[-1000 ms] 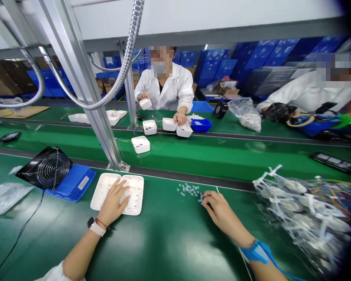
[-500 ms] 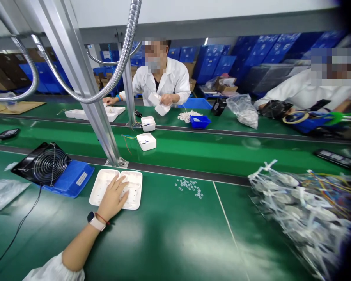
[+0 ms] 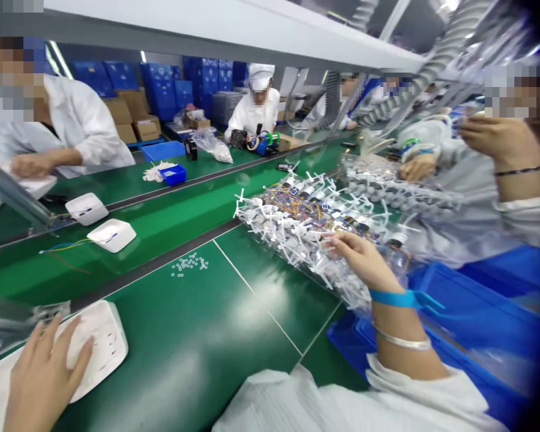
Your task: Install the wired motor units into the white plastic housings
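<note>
My left hand (image 3: 45, 375) lies with fingers spread on the white plastic housings (image 3: 110, 336) at the lower left. Holes show in the surface of one. On the right, my right hand (image 3: 364, 261), a blue band at its wrist, reaches into a clear-wrapped pack of wired parts (image 3: 292, 231). White ties stick out of this pack, and yellow, red and blue wires run across it. The fingers are bent together at its near side; what they pinch is too small to make out. Small white rings (image 3: 191, 264) lie loose on the green table between my hands.
Two white boxes with wires, one a white box (image 3: 112, 235), sit on the green belt (image 3: 171, 222). Blue bins (image 3: 472, 300) stand at the right beside me. Co-workers sit opposite, and a co-worker's hand (image 3: 418, 167) rests by another pack at the far right.
The view has swung right. My right hand has come into view at the pack of wired parts. My left hand stays spread on the white housings, now at the lower left.
</note>
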### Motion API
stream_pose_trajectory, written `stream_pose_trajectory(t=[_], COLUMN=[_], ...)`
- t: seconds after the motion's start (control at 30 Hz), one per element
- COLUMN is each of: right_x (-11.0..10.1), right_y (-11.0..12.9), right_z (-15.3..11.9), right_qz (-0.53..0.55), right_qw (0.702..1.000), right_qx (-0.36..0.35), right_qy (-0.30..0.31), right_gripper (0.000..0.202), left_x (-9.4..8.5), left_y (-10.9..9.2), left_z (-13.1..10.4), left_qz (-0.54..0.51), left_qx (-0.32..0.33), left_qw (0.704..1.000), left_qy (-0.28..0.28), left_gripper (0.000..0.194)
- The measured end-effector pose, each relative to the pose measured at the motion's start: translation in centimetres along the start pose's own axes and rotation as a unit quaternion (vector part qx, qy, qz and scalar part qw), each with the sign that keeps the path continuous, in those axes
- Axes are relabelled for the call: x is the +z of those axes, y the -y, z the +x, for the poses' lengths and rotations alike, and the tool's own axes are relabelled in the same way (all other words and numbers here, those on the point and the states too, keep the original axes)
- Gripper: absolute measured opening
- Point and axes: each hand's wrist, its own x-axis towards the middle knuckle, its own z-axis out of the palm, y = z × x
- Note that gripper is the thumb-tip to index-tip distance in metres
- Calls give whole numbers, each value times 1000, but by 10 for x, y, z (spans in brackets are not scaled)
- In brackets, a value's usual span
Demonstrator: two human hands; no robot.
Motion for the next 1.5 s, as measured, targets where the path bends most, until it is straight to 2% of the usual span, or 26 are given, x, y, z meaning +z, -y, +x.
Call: stream_pose_trajectory(t=[0.1,0.17,0.27,0.3,0.37,0.47,0.57,0.67,0.77,0.87,0.93,0.97,1.03,1.13,1.23,1.33,1.43,1.5], right_x=[5,9,11,10,4,-8,-7,21,69,123,156,171,194,214,218,212,204,202], right_y=[5,6,4,5,11,42,93,142,168,177,180,182,187,194,193,186,183,185], right_z=[8,14,22,24,25,23,15,3,-15,-34,-47,-52,-60,-63,-55,-42,-35,-36], right_qz=[39,53,96,117,161,224,250,278,349,417,457,474,502,513,490,454,366,266], right_qw=[999,998,994,992,987,969,956,942,903,825,759,728,680,644,660,717,785,816], right_qx=[9,15,26,25,1,-77,-148,-179,-171,-143,-111,-94,-64,-42,-37,-74,-185,-271], right_qy=[9,7,38,36,-5,-67,-34,54,182,352,451,486,530,566,568,524,464,435], right_gripper=[46,47,43,41,37,26,15,16,21,24,24,23,22,22,20,18,17,14], left_x=[2,4,6,7,8,13,15,1,-34,-69,-80,-82,-81,-77,-80,-88,-91,-89], left_y=[1,-2,-14,-19,-31,-47,-61,-83,-122,-168,-187,-192,-191,-179,-172,-172,-173,-173], left_z=[16,23,28,28,28,30,36,48,66,89,101,105,109,105,101,102,104,105], left_qz=[70,98,137,148,161,157,139,88,-72,-254,-337,-375,-422,-447,-433,-386,-305,-245], left_qx=[-2,16,22,22,23,5,-23,-31,23,82,123,151,157,124,135,146,107,84], left_qw=[997,995,990,988,986,987,989,995,997,963,931,910,884,870,869,892,926,945], left_qy=[-12,17,40,41,35,27,34,29,-6,-41,-64,-91,-124,-169,-196,-188,-197,-201], left_gripper=[62,61,58,58,58,57,58,54,45,40,39,38,34,28,21,14,14,14])
